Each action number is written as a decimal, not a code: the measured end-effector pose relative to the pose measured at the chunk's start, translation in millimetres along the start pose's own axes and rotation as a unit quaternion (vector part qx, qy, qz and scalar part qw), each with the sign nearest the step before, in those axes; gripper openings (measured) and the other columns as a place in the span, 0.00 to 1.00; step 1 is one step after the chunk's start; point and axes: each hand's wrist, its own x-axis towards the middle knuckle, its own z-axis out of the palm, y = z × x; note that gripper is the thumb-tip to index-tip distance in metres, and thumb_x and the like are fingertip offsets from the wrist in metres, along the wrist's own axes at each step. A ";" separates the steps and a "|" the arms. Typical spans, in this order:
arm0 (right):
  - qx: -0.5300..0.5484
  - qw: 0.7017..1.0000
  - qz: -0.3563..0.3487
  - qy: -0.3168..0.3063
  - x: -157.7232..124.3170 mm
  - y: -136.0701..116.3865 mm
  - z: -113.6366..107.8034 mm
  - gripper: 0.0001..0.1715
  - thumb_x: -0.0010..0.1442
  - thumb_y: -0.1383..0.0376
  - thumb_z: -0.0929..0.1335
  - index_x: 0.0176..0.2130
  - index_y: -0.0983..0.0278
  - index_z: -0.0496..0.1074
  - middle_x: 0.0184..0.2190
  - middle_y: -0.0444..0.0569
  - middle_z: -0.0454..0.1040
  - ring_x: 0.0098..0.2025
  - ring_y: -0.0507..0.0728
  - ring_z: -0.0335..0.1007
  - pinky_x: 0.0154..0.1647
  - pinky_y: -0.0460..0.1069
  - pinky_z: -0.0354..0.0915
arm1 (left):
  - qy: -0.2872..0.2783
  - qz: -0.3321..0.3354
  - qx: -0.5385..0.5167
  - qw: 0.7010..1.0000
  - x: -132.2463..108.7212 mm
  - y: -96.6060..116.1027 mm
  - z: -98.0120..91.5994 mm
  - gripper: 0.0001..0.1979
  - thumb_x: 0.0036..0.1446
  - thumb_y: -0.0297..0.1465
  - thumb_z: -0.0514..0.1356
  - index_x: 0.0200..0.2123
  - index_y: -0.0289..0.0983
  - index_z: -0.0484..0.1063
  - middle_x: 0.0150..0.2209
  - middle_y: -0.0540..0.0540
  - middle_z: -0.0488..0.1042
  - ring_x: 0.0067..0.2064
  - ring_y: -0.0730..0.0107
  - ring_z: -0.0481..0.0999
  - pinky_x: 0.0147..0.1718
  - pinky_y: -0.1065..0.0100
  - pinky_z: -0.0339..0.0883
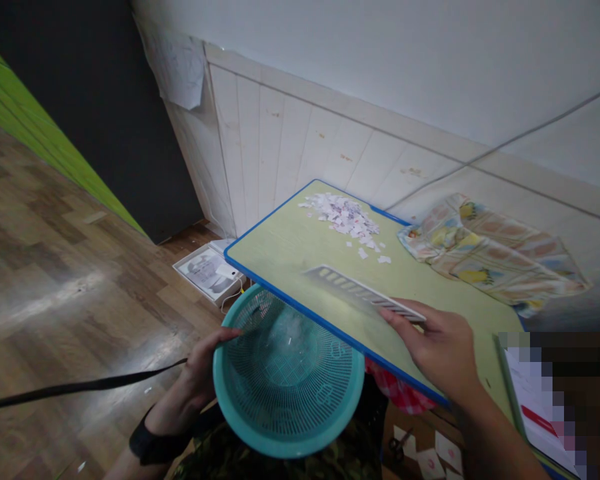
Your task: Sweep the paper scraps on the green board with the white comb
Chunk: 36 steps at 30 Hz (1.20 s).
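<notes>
Left grip (205, 367) holds a round, holey teal plastic basket (290, 448), near; right grip (445, 340) pinches a flat, slotted pale strip (369, 291) over the smooth yellow table (275, 247); white paper bits (347, 217) lie heaped, far.

the slotted strip (350, 285) blurs at its far end; the desk (265, 243) hides part of the basket (290, 445); pixelation masks part of the white item (527, 380); marks on the paper scraps (345, 217) are unreadably small; the left edge crops the black strap (90, 385)

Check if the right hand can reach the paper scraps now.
Likely yes: the right hand holds a slotted strip over the same table, and the way to the paper scraps looks free.
</notes>
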 end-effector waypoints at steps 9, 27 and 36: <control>0.011 1.000 -0.018 0.005 32.3 29.0 26.6 0.13 0.64 0.62 0.70 0.42 0.62 0.84 0.40 0.50 0.86 0.38 0.60 0.85 0.40 0.51 0.77 | 0.025 0.012 0.047 0.999 -3.6 1.8 10.8 0.10 0.54 0.22 0.64 0.24 0.30 0.84 0.23 0.40 0.85 0.22 0.62 0.82 0.24 0.68 0.78; -0.021 0.999 -0.043 -0.018 27.3 21.2 -3.4 0.11 0.64 0.63 0.69 0.40 0.58 0.85 0.38 0.47 0.86 0.39 0.61 0.85 0.39 0.50 0.77 | 0.040 0.013 0.053 0.998 -0.9 2.5 9.1 0.11 0.54 0.22 0.64 0.22 0.33 0.84 0.23 0.38 0.85 0.21 0.61 0.82 0.25 0.67 0.79; -0.013 0.997 -0.043 -0.058 25.7 17.9 -12.1 0.11 0.63 0.61 0.70 0.38 0.57 0.85 0.36 0.46 0.86 0.35 0.60 0.85 0.34 0.48 0.77 | 0.042 -0.002 0.048 0.998 -3.5 3.0 12.8 0.11 0.54 0.21 0.63 0.22 0.31 0.83 0.22 0.38 0.85 0.20 0.61 0.81 0.23 0.67 0.78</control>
